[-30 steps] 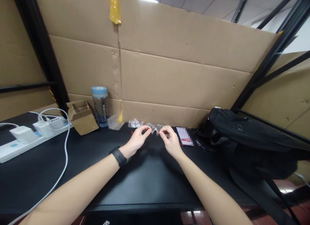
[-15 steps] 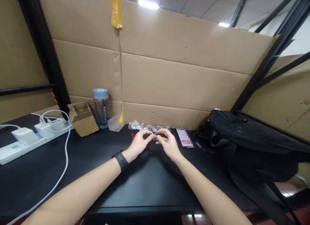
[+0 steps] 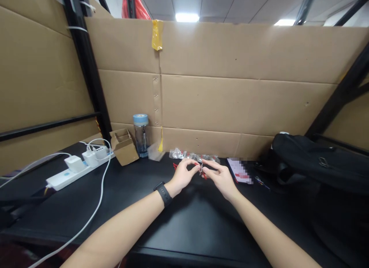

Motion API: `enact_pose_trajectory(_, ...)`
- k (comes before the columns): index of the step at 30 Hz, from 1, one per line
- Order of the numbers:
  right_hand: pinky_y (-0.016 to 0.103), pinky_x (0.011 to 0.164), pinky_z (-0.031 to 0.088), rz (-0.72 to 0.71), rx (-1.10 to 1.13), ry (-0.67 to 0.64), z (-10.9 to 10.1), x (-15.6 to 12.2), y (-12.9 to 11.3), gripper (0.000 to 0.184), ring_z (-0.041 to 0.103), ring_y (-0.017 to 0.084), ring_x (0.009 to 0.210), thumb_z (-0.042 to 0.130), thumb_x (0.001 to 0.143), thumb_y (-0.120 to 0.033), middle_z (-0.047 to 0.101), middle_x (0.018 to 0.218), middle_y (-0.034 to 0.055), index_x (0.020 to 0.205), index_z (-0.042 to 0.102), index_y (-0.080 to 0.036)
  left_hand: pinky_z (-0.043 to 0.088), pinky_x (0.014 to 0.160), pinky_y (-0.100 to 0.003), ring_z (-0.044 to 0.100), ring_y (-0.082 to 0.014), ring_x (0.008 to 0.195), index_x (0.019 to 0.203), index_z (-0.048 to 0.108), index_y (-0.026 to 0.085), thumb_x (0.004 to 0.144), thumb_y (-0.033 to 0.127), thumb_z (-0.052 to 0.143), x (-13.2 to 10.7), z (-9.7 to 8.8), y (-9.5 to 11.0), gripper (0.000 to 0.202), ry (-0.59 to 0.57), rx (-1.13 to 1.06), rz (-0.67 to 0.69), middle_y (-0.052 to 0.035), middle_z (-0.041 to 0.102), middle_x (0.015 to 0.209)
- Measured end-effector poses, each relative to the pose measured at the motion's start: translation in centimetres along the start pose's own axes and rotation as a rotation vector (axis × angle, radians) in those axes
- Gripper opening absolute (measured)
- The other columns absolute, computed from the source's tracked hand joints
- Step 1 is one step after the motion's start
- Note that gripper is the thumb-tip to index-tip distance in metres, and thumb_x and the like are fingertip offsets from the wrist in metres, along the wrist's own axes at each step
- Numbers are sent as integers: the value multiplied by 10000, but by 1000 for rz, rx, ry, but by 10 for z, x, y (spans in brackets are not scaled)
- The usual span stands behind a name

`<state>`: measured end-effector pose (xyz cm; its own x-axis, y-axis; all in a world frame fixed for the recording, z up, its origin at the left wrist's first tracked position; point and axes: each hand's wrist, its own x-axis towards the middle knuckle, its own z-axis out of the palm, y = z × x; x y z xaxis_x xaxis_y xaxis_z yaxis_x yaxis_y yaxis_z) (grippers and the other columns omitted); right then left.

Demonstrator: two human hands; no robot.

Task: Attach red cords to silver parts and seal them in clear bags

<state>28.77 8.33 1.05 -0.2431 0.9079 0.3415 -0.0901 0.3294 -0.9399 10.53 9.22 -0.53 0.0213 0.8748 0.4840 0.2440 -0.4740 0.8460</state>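
Over the black tabletop my left hand (image 3: 184,175), with a dark watch on its wrist, pinches a small shiny silver piece (image 3: 201,169) between thumb and fingertips. From the other side, the fingertips of my right hand (image 3: 221,180) close on the same piece. Its exact kind is too small to make out. Red bits show at the left hand's far side and under the right fingertips. Just behind both hands lies a row of clear plastic packets (image 3: 175,153) with silvery and red contents, partly hidden by the fingers.
At the left are a white power strip (image 3: 60,180) with chargers and a cable, an open cardboard box (image 3: 125,152) and a blue-lidded bottle (image 3: 141,135). A phone (image 3: 239,170) and a black backpack (image 3: 311,156) lie at the right. Cardboard walls (image 3: 201,99) stand behind.
The camera has turned left and levelled, so everything sits further right in view. Both hands stay together on the small silver piece, and a red bit now shows beneath the right fingertips.
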Motion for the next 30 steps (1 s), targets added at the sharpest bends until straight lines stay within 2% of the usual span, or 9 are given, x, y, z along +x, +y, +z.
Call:
enact_pose_trajectory(7,484,897,623,140,154,63,8,-1,2,536,750,248,888,854,725,-366,757,1079,101,1212,719,-187,471,956,-370,644,-219,1010,893,732,193,846,279,689,0,2,-4,107,-15,-18,-39,-62,732,993)
enact_pose_trajectory(11,504,861,643,205,229,91,10,-3,6,494,734,245,929,867,717,-317,713,1168,96,1177,730,-201,481,947,-358,652,-209,987,883,731,193,855,263,668,-2,4,-8,99,-19,8,-36,-61,728,992)
enact_pose_trajectory(18,504,881,637,263,270,97,8,-3,9,449,707,248,1012,853,746,-309,705,1195,95,1168,734,-210,490,935,-361,658,-209,972,900,743,206,874,278,647,-5,5,-14,123,-41,84,-20,-56,731,985)
enact_pose_trajectory(22,469,921,617,246,260,131,4,0,8,418,720,211,930,851,748,-324,746,1085,89,1131,752,-191,482,957,-359,655,-216,1007,928,760,224,877,296,655,-4,-1,-7,137,-102,112,55,-45,737,1005)
enact_pose_trajectory(25,454,920,615,239,263,140,1,2,8,421,713,195,917,847,752,-332,748,1080,79,1139,749,-197,465,992,-363,651,-221,1032,971,770,243,878,342,661,-2,-6,3,174,-155,143,91,-42,738,1037)
enact_pose_trajectory(30,443,923,606,249,243,113,0,1,7,460,711,205,935,834,767,-352,752,1039,92,1182,727,-184,449,996,-377,627,-245,1063,978,776,257,796,411,754,-1,-11,10,239,-174,284,80,-44,732,1031)
